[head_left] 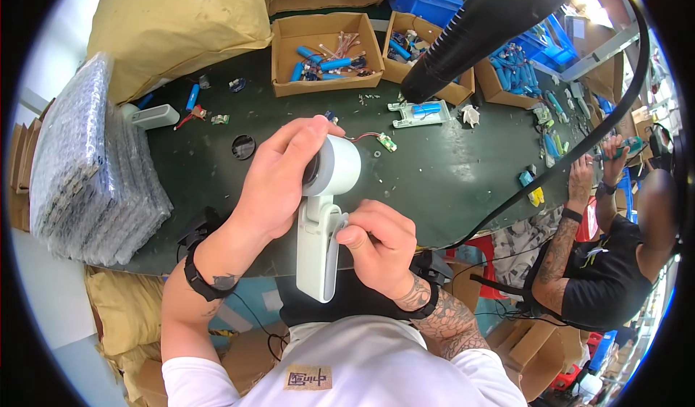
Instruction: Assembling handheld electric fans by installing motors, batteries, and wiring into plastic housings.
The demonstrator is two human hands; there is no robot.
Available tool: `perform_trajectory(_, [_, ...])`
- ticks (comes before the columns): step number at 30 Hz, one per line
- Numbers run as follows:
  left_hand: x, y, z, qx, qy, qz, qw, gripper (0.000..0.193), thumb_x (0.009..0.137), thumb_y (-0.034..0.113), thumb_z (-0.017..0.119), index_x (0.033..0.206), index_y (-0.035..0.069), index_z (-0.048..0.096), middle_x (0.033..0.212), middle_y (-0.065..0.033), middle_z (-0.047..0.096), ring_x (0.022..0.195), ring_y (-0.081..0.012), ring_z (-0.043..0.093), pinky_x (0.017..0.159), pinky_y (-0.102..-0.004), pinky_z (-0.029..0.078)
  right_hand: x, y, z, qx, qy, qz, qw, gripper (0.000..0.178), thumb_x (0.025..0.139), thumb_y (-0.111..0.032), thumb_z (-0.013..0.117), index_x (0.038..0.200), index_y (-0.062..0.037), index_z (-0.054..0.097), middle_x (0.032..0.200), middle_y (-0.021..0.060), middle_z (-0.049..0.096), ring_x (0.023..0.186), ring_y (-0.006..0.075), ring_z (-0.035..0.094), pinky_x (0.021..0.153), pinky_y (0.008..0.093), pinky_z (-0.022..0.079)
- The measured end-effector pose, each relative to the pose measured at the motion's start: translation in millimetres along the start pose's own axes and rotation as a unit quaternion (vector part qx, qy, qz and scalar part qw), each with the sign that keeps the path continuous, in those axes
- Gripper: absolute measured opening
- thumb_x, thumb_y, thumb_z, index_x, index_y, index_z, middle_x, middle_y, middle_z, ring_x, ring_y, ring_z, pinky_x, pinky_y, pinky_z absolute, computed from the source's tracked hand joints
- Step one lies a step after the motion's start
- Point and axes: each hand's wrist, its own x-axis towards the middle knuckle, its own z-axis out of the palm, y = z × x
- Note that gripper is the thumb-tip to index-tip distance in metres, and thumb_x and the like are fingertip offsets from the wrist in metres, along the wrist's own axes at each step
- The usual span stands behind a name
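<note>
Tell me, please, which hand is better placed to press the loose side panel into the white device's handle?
The right hand, probably: its fingertips already pinch the side panel at the handle's edge. The left hand is wrapped around the round head of the white device, steadying it.

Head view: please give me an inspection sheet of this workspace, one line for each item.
Surface: dark green table, scattered with small bits.
Job's things: white handheld device with a round head and a flat handle, held above the table edge.
Clutter: cardboard boxes with blue cylinders, a bubble-wrapped stack, a black round cap, a small green circuit board with wires.
Hands: left hand grips the round head; right hand pinches the handle's side.
Cables: a black cable crosses the table on the right.
Surroundings: a black hanging tool overhead; another person works at the right; brown bags behind.
</note>
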Motion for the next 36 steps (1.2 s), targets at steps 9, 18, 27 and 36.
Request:
perform_trajectory(9, [1,7,-2,0.016,0.008,0.003,1.000,0.036,0.107,0.037,0.063,0.110,0.002,0.071,0.089,0.0006,0.065,0.079,-0.0054,0.057,0.072,-0.0244,0.048,0,0,0,-0.034,-0.006,-0.010,0.999,0.023,0.091,-0.019,0.082,0.083,-0.0001,0.071,0.071,0.0099,0.061,0.060,0.0235,0.057,0.054,0.0336,0.045])
perform_trajectory(18, [14,8,-20,0.010,0.074,0.033,0.997,0.032,0.106,0.037,0.067,0.108,0.005,0.069,0.093,0.0052,0.063,0.085,-0.0021,0.053,0.077,-0.0206,0.045,32,4,-46,-0.201,-0.063,0.067,0.975,0.014,0.096,-0.010,0.070,0.107,-0.0015,0.073,0.072,0.0099,0.062,0.061,0.0235,0.058,0.058,0.0369,0.048])
perform_trajectory(27, [3,7,-11,0.035,0.074,0.010,0.997,0.039,0.107,0.033,0.064,0.131,0.002,0.060,0.112,-0.0016,0.066,0.101,-0.0071,0.059,0.091,-0.0249,0.048,35,0,-45,-0.258,-0.140,0.072,0.953,0.036,0.091,-0.023,0.079,0.121,-0.0044,0.072,0.080,0.0146,0.066,0.069,0.0340,0.065,0.063,0.0415,0.053])
perform_trajectory(36, [4,17,-24,-0.008,-0.063,0.081,0.995,0.057,0.106,0.047,0.058,0.143,0.004,0.051,0.131,-0.0118,0.066,0.117,-0.0206,0.067,0.098,-0.0356,0.055,32,-17,-40,0.286,-0.193,0.377,0.860,0.053,0.105,-0.024,0.069,0.147,0.0056,0.055,0.115,0.0036,0.072,0.098,0.0091,0.067,0.088,0.0278,0.056])
